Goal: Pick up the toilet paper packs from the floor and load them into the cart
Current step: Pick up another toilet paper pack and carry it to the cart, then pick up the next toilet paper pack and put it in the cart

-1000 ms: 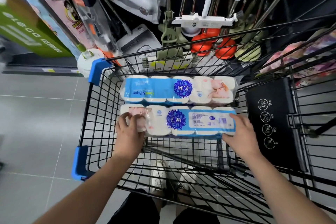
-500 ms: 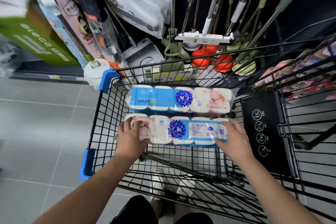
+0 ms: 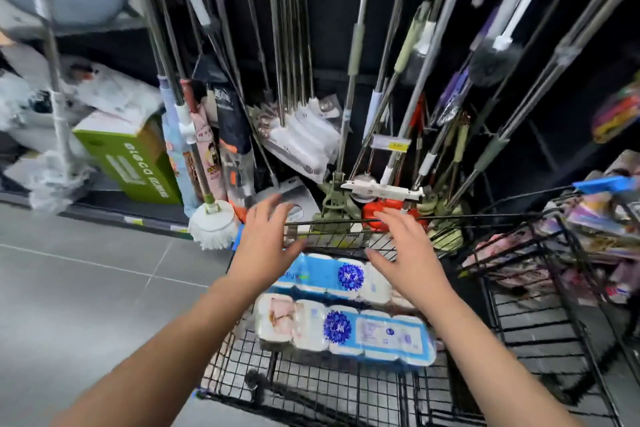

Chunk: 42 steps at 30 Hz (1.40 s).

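Two blue-and-white toilet paper packs lie side by side in the black wire cart [image 3: 346, 388]. The near pack [image 3: 346, 333] rests on the cart's bottom, and the far pack [image 3: 332, 276] lies just behind it, partly hidden by my hands. My left hand [image 3: 266, 243] hovers above the far pack's left end with fingers spread and holds nothing. My right hand [image 3: 405, 253] hovers above its right end, fingers also spread and empty. Both hands are clear of the packs, near the cart's front rim.
A rack of mops and brooms [image 3: 346, 97] stands right behind the cart. A white mop head [image 3: 213, 224] and a green box [image 3: 135, 156] sit at the left. Packaged goods [image 3: 588, 229] fill a shelf at the right. Grey tiled floor [image 3: 86, 288] spreads to the left.
Both hands have let go of the near pack and lifted up and forward over the far pack. The view has tilted up toward the mop rack.
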Each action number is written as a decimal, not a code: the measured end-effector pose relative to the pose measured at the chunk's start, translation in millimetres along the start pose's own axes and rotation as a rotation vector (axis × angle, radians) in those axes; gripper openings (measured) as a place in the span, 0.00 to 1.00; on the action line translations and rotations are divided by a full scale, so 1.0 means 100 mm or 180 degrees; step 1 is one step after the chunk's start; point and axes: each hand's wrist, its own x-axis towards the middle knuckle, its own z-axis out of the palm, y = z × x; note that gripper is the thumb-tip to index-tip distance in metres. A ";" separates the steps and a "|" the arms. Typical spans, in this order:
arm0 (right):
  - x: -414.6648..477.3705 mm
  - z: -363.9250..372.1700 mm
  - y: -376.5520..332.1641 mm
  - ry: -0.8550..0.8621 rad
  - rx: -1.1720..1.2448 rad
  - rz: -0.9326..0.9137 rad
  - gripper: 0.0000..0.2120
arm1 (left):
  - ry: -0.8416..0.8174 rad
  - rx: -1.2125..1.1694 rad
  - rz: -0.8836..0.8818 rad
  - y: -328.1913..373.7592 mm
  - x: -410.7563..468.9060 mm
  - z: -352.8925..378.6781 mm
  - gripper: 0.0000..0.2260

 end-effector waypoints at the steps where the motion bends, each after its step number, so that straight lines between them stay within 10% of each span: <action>1: 0.07 -0.16 -0.17 0.0056 -0.0002 -0.0127 0.30 | 0.0096 0.0029 0.0127 0.09 0.07 -0.20 0.31; 17: 0.39 -1.62 -2.35 0.0320 0.1002 -0.2227 0.29 | 0.1745 0.0217 0.0380 0.92 -0.64 -2.65 0.29; 42: -0.47 0.15 -5.80 -0.0739 0.1768 -0.3754 0.26 | 0.3249 0.0730 -0.1449 -0.83 -3.85 -4.46 0.28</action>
